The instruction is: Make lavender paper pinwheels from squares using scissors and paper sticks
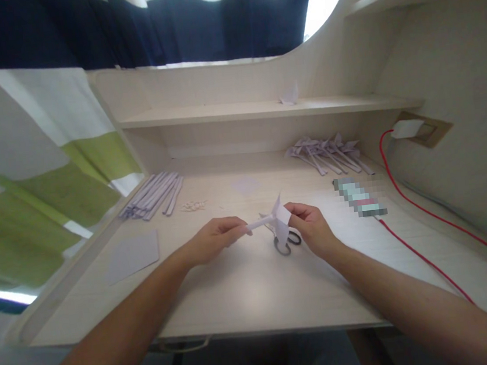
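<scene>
Taking twelve o'clock as straight ahead, I see the bare front of the desk (248,305) nearest me. Over it, I have the left hand (220,233) with its fingers narrowed in a pinch on the stick end of a white paper pinwheel (280,225); the pinwheel extends from that hand toward three o'clock. The right hand (312,227) grips the paper blades by their near edge, so the pinwheel sits at about nine to ten o'clock from it, bridging the two hands. Scissors (284,253) lie on the desk, partly hidden behind the blades, loops toward five o'clock.

At eight to nine o'clock from the left hand, I make out a flat paper sheet (133,255). A blurred-out phone (359,197) lies at two o'clock from the right hand, a red cable (423,258) running from it. Farther off, small pale bits (194,205) are scattered at eleven o'clock, beside a bundle of paper sticks (155,195) at ten. More pinwheels (330,155) are heaped near one o'clock. Beyond them, I see a folded paper piece (289,94) on the shelf (218,113).
</scene>
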Tool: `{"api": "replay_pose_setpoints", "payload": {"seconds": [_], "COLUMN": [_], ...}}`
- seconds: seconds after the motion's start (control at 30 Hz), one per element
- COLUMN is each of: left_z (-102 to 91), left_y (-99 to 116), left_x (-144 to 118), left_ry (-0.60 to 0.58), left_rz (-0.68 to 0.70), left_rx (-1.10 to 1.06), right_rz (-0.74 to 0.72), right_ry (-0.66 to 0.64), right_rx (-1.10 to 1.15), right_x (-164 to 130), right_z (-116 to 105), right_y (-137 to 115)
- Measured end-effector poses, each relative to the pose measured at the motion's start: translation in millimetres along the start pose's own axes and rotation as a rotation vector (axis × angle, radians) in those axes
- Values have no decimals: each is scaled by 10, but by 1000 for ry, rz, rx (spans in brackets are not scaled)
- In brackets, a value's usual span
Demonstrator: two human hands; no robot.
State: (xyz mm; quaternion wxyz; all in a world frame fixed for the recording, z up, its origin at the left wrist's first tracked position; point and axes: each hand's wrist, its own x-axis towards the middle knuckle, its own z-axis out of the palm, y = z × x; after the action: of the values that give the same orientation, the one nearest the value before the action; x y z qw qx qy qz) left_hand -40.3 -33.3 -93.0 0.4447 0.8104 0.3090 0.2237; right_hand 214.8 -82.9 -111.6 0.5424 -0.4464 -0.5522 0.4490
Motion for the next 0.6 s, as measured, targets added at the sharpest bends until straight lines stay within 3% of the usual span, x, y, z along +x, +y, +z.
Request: {"api": "replay_pose_setpoints", "payload": {"seconds": [0.27, 0.6], "left_z": [17, 54], "left_y": [-84, -85], "left_x": [-12, 2], "left_ry": [-40, 35], "left_rz": [-15, -66], "left_rx": [-119, -155], "right_rz": [-31, -38], "right_ry": [10, 5], "right_rx": [19, 7], "right_x": [-3, -19], "right_z": [7, 28], "right_y": [-33, -38]}}
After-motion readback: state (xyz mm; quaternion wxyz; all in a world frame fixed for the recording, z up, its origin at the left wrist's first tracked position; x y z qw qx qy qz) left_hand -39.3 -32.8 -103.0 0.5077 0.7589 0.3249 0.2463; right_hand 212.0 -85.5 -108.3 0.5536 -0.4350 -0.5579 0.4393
